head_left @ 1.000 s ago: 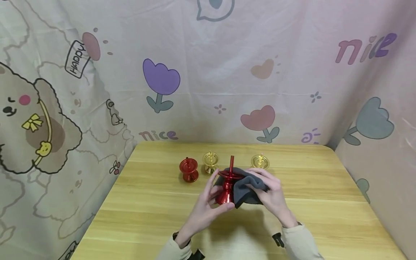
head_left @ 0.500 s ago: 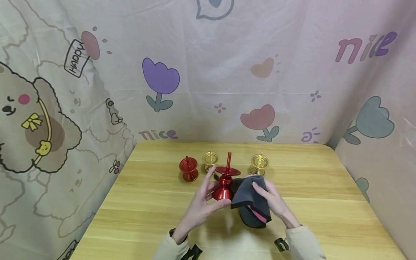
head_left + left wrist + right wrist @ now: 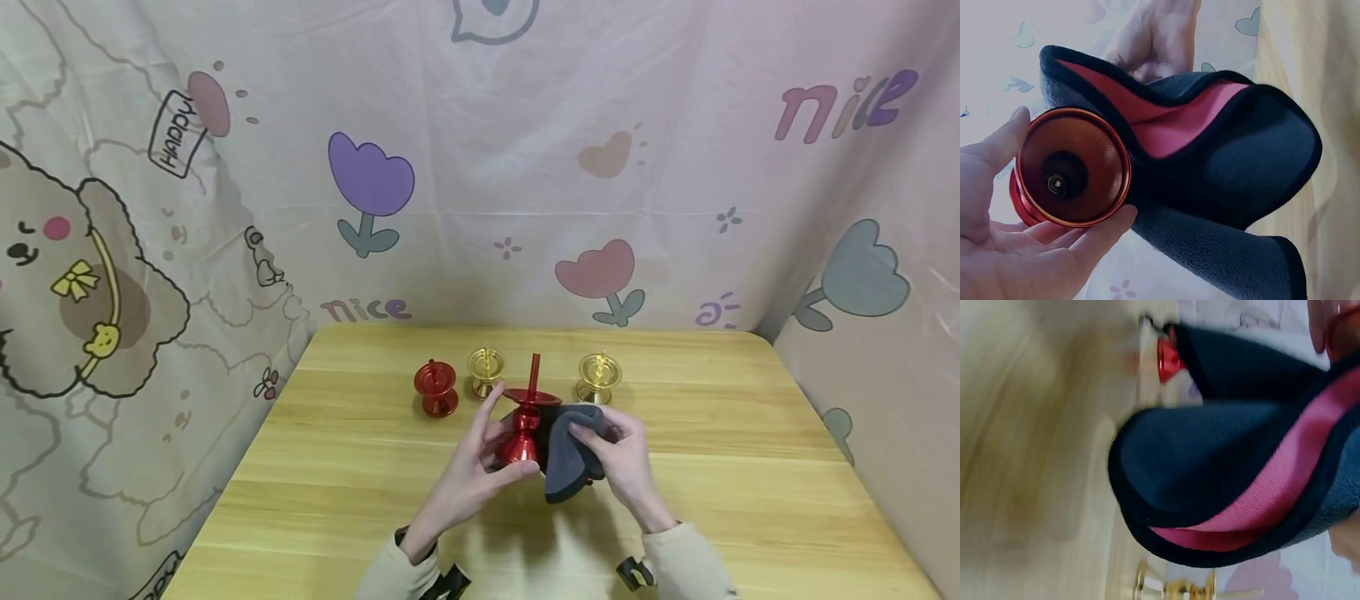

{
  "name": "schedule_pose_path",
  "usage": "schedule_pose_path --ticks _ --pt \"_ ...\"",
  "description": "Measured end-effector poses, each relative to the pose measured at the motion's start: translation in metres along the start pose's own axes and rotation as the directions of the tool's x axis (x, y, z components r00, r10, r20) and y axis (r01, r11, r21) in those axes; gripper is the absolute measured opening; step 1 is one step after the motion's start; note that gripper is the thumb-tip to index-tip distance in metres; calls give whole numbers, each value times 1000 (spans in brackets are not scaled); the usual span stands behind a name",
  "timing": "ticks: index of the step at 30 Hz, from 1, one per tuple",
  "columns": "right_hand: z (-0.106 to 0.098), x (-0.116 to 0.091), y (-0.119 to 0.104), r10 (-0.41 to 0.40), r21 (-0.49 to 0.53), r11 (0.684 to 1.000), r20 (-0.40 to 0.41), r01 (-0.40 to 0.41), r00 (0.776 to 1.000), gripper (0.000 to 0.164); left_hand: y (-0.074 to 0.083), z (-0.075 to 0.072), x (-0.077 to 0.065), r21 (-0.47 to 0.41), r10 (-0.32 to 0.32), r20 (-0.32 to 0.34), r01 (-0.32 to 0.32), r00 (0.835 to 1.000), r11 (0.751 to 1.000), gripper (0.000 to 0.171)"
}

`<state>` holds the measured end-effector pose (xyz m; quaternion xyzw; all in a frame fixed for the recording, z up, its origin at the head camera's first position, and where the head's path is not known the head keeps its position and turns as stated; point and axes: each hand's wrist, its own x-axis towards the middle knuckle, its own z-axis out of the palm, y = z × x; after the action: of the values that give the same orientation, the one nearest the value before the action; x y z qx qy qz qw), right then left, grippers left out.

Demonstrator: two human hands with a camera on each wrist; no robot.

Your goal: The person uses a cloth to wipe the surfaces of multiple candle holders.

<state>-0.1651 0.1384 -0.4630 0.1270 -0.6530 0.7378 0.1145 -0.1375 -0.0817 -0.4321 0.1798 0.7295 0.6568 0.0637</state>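
In the head view my left hand (image 3: pixel 468 475) grips a red metal candlestick (image 3: pixel 517 450) by its base, lifted over the table with the rod at its top pointing up. The left wrist view looks at the hollow underside of its base (image 3: pixel 1099 156), thumb and fingers around the rim. My right hand (image 3: pixel 628 457) pinches a dark grey cloth (image 3: pixel 567 458) just right of the candlestick. Pink inner side (image 3: pixel 1166 128) shows in the cloth's folds, and the cloth overlaps the candlestick's right side. Part of the right hand's fingers is hidden behind the fabric.
Behind the hands on the wooden table (image 3: pixel 337 492) stand another red candlestick (image 3: pixel 437 406), a gold one (image 3: pixel 486 364) beside it and a second gold one (image 3: pixel 597 390) farther right. A printed curtain (image 3: pixel 480 167) hangs behind the table and along both sides.
The right hand and cloth swing away from the candlestick, down and right, then come back against its side. The left hand keeps hold of the candlestick, which shifts slightly.
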Motion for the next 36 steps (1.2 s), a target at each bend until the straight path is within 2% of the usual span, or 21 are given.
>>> schedule_pose_path --ticks 2,5,9,12,15,17,22,26,28,29,31,32,34,36 --pt "8 -4 0 -45 -28 999 -47 43 998 28 0 2 1 5 12 3 -12 1000 1000 101" --pt "18 -10 1 -180 -82 981 -29 178 983 29 1 3 1 15 52 3 -52 999 999 101" --pt "24 -10 4 -380 -49 923 56 382 923 37 3 3 1 26 126 11 -127 992 992 102" --pt "25 -7 5 -480 7 876 104 482 871 42 4 2 1 42 165 14 -166 986 985 104" --pt "26 -5 6 -537 32 842 125 538 834 43 5 1 1 65 192 -1 -191 981 979 106" --pt "26 -4 6 -560 30 827 127 561 819 42 6 1 1 77 211 -13 -210 977 975 107" --pt "27 -3 5 -588 26 807 115 590 800 36 7 0 1 152 270 -45 -261 962 953 108" --pt "26 0 5 -611 29 791 107 612 785 31 6 -2 0 238 323 -62 -301 944 923 107" --pt "25 2 4 -596 33 802 102 596 796 31 5 -3 0 229 329 -52 -309 943 923 105" --pt "23 2 4 -574 37 819 99 573 813 31 5 -3 0 208 333 -36 -319 942 925 102" --pt "21 1 4 -506 51 863 95 503 857 34 4 -4 -1 144 306 1 -303 952 942 99" --pt "19 1 5 -465 58 885 92 461 881 35 4 -5 -2 110 281 23 -282 959 953 97" --pt "17 -1 6 -398 72 917 88 392 913 38 5 -5 -3 54 213 55 -216 976 975 96" --pt "16 -2 7 -376 77 926 81 371 923 39 6 -3 -3 46 156 61 -158 986 986 100"
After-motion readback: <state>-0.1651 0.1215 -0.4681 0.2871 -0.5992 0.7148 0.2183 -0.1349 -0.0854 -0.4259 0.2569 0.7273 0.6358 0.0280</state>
